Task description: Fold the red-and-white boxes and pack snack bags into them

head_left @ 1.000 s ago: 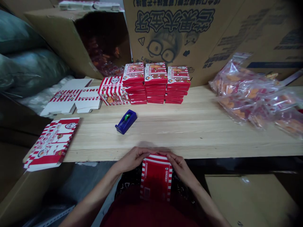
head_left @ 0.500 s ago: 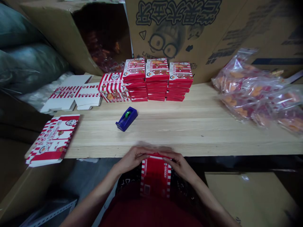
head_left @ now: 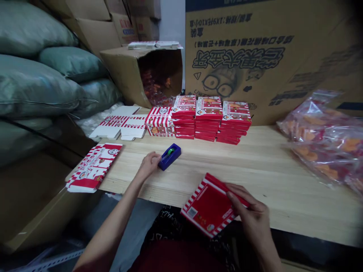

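Observation:
My right hand (head_left: 252, 215) is shut on a flattened red-and-white striped paper carton (head_left: 210, 206), which it holds tilted over the front edge of the wooden table. My left hand (head_left: 148, 165) holds nothing and rests on the table, its fingertips almost touching a blue tape dispenser (head_left: 169, 156) with a green core. I cannot tell whether they are in contact.
Three stacks of red cartons (head_left: 209, 118) and one assembled striped box (head_left: 159, 121) stand at the table's back. Flat carton blanks (head_left: 93, 168) lie at the left. Clear bags of orange snacks (head_left: 323, 141) lie at the right, before large cardboard boxes (head_left: 241, 49) and green sacks (head_left: 42, 87).
My left hand has let go of the carton and moved forward to the tape dispenser. My right hand has carried the carton rightward, tilting it. The whole view has shifted, showing more behind the table.

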{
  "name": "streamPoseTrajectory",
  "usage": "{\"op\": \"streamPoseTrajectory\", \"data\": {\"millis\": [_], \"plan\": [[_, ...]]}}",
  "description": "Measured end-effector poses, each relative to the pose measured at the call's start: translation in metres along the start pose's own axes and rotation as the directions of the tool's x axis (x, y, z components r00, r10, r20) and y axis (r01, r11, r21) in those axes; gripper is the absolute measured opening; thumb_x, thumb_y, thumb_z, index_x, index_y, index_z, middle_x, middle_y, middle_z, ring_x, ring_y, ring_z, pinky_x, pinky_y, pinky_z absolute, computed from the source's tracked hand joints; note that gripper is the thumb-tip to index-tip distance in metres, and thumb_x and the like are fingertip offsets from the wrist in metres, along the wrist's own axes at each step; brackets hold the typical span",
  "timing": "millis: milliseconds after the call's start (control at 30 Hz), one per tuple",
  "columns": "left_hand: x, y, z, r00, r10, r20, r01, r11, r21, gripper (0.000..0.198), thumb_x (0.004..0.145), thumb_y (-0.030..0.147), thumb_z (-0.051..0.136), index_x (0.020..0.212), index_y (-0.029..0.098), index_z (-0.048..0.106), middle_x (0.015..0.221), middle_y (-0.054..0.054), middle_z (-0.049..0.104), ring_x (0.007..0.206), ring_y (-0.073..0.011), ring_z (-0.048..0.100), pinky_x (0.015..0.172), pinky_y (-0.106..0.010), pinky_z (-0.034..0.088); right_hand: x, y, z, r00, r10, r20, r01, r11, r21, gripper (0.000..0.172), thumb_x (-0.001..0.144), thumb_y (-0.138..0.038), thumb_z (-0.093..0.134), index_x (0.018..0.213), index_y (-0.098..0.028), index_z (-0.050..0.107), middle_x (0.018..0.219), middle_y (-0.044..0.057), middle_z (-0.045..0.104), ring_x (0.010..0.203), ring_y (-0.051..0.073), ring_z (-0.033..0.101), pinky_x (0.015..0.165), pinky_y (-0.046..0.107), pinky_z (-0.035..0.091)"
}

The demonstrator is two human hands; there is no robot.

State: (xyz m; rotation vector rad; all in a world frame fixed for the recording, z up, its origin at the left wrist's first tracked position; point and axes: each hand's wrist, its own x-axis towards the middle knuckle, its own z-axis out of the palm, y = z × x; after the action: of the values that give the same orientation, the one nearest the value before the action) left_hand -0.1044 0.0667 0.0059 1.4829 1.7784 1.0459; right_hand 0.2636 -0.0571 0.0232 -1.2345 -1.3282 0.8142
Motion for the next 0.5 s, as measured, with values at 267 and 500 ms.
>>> {"op": "streamPoseTrajectory", "data": {"millis": [267,500], "plan": [[0.021,-0.002,0.007,0.958,-0.153,0.242,0.189,0.973,-0.135,0.031,0.065,0.043,0.078,0.055,0.016,0.067,0.05,0.0,0.06,0.05,-0.0137,0.05,0.053,-0.025,0.038,0.023,-0.02,0.026,0.945,-0.327,0.01,0.323,0.931,-0.17,0.027,0.097,-0.02,0.065,0.118,-0.032,0.077,0.12,0.008,0.074,0.109,0.026,0.071,0.093,0.046,0.059],[0.026,0.0,0.004,0.936,-0.234,0.263,0.302,0.917,-0.259,0.028,0.058,0.036,0.084,0.056,0.015,0.065,0.052,-0.001,0.062,0.048,-0.0121,0.05,0.05,-0.024,0.036,0.025,-0.018,0.036,0.925,-0.368,0.093,0.379,0.911,-0.161,0.03,0.099,-0.017,0.062,0.123,-0.031,0.075,0.124,0.007,0.073,0.115,0.026,0.069,0.096,0.045,0.058]]}}
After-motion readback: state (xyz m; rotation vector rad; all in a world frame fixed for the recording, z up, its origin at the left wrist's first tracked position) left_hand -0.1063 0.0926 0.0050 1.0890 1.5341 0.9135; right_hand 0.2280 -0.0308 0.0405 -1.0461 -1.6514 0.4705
